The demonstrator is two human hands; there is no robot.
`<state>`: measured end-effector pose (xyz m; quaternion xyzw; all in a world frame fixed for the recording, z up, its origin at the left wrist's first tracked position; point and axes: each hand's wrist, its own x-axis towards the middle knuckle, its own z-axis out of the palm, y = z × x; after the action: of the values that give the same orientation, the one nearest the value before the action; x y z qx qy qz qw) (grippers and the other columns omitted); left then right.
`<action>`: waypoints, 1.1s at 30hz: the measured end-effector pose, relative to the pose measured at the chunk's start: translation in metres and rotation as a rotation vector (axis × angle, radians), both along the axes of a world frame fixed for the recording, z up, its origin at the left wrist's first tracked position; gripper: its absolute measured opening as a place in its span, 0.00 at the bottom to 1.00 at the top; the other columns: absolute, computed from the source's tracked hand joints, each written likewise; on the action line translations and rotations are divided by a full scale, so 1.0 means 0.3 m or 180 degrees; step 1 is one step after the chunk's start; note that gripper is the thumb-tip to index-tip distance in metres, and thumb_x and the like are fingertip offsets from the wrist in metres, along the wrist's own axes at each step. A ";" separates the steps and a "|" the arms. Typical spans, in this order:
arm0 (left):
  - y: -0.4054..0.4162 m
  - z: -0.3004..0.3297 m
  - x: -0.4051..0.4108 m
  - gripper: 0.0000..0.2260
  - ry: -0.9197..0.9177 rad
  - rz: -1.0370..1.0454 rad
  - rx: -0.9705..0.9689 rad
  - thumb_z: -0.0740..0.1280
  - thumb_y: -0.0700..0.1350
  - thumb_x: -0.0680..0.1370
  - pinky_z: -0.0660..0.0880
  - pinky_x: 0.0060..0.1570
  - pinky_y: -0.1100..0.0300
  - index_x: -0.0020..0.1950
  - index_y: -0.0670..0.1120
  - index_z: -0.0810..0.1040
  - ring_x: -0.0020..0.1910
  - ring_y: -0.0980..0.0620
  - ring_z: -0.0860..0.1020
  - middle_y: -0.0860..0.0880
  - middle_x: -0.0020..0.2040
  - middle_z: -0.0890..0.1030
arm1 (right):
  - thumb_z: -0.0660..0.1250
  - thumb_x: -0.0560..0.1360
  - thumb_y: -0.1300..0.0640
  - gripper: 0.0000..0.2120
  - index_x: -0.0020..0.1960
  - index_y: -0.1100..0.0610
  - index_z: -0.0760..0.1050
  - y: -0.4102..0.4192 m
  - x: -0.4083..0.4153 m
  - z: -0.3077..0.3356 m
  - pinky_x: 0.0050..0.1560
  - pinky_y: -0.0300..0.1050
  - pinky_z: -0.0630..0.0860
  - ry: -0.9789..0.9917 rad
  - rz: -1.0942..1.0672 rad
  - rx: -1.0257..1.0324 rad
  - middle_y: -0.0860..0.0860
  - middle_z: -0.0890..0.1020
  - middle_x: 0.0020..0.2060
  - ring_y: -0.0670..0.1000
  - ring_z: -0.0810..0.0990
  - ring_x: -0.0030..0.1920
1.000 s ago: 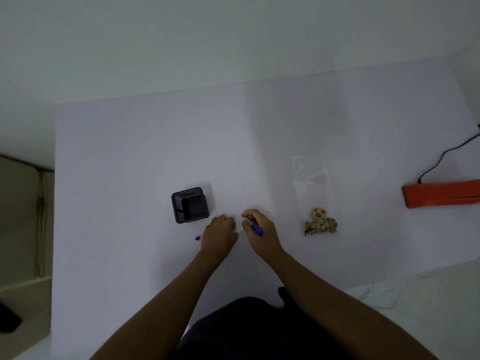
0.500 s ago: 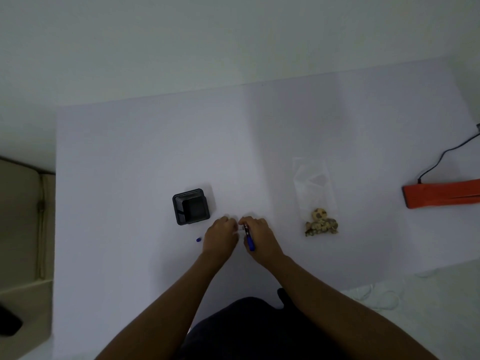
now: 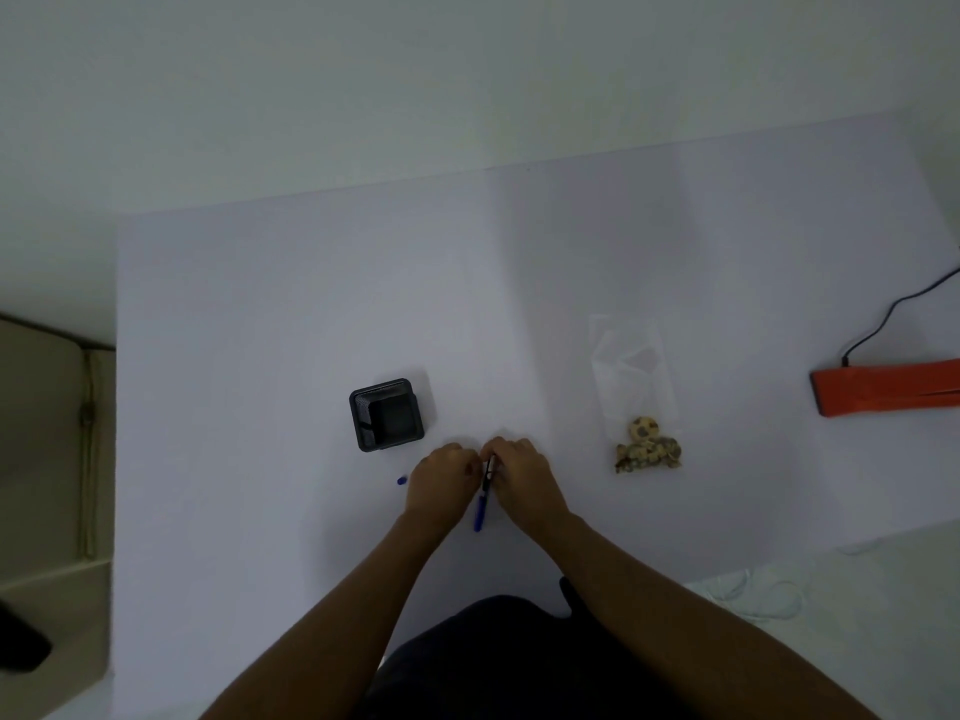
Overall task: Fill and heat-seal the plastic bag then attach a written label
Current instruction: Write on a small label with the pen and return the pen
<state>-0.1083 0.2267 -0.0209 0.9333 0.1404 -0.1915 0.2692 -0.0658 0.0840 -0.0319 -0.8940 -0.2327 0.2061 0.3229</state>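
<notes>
Blue pen [image 3: 482, 498] sits in my right hand [image 3: 521, 475], fingers curled closed around its barrel with the tip pointing away from me and the tail toward my body. My left hand [image 3: 442, 479] is curled down on the white counter [image 3: 260, 330] just beside it, knuckles nearly touching; I judge it is pinning the label, though the label itself is hidden under my fingers. The pen cap [image 3: 401, 480] lies just left of that hand, near the black tray [image 3: 387, 414]. The plastic bag [image 3: 635, 392], its filling bunched at the near end, lies well to my right, the orange heat sealer [image 3: 883, 387] beyond it. To write cleanly I should keep the label flat, press lightly, and form small strokes.
</notes>
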 end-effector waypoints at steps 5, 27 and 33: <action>0.018 0.009 -0.002 0.07 -0.0031 -0.0110 0.0148 0.66 0.43 0.77 0.79 0.38 0.55 0.41 0.46 0.83 0.35 0.51 0.78 0.49 0.39 0.80 | 0.62 0.78 0.67 0.12 0.53 0.52 0.77 -0.023 -0.010 -0.012 0.48 0.44 0.75 0.0255 -0.0360 0.0283 0.47 0.81 0.46 0.45 0.75 0.46; 0.001 0.031 -0.033 0.05 -0.0011 -0.0332 0.0154 0.67 0.46 0.79 0.78 0.39 0.62 0.47 0.48 0.82 0.33 0.55 0.78 0.51 0.39 0.80 | 0.59 0.83 0.48 0.20 0.40 0.59 0.76 0.098 -0.028 0.078 0.40 0.40 0.77 0.1636 -0.1530 0.0966 0.49 0.78 0.30 0.44 0.77 0.32; 0.005 0.028 -0.022 0.11 0.0161 -0.0091 0.0054 0.64 0.51 0.79 0.78 0.37 0.62 0.43 0.49 0.84 0.32 0.56 0.79 0.52 0.37 0.82 | 0.59 0.83 0.46 0.21 0.40 0.61 0.73 0.061 -0.047 0.053 0.40 0.47 0.75 0.1638 -0.1429 0.1038 0.49 0.76 0.29 0.46 0.74 0.33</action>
<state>-0.1149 0.2282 -0.0124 0.9324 0.1354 -0.2177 0.2549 -0.0799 0.1022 -0.0160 -0.7786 0.0281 0.3083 0.5459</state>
